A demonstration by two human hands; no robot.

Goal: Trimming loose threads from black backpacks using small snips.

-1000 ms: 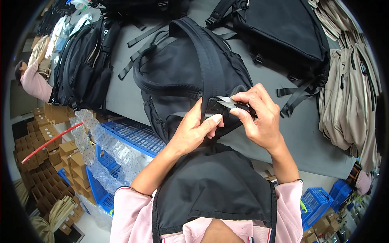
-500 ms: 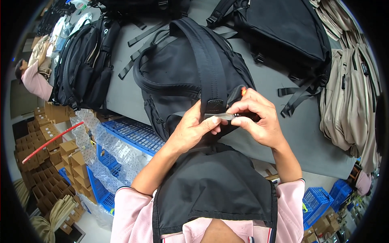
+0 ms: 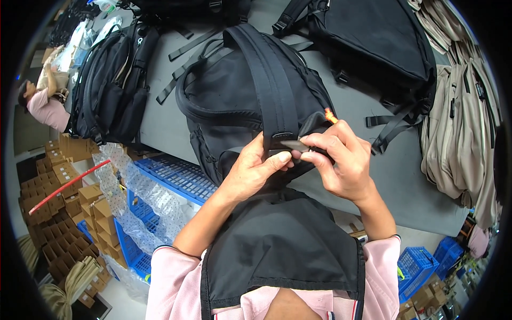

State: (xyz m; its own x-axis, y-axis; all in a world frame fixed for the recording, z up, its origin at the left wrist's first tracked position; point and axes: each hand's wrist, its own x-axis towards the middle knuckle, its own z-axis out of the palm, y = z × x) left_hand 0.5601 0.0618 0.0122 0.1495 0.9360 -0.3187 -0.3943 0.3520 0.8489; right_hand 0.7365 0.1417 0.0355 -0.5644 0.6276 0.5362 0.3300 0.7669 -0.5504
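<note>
A black backpack lies on the grey table with its back panel up and a padded shoulder strap running toward me. My left hand pinches the strap's lower end against the bag's edge. My right hand is closed on a small grey-bladed cutting tool whose tip sits at that strap end, right by my left thumb. An orange piece sticks up above my right fingers. The seam under both hands is hidden.
More black backpacks lie at the left and upper right; beige bags are piled at the right edge. Below the table stand blue crates, bubble wrap and stacked cardboard boxes. Another person works far left.
My hands have drawn closer together at the strap end. My right hand has lowered a little and turned the tool, so the orange piece now shows above my fingers.
</note>
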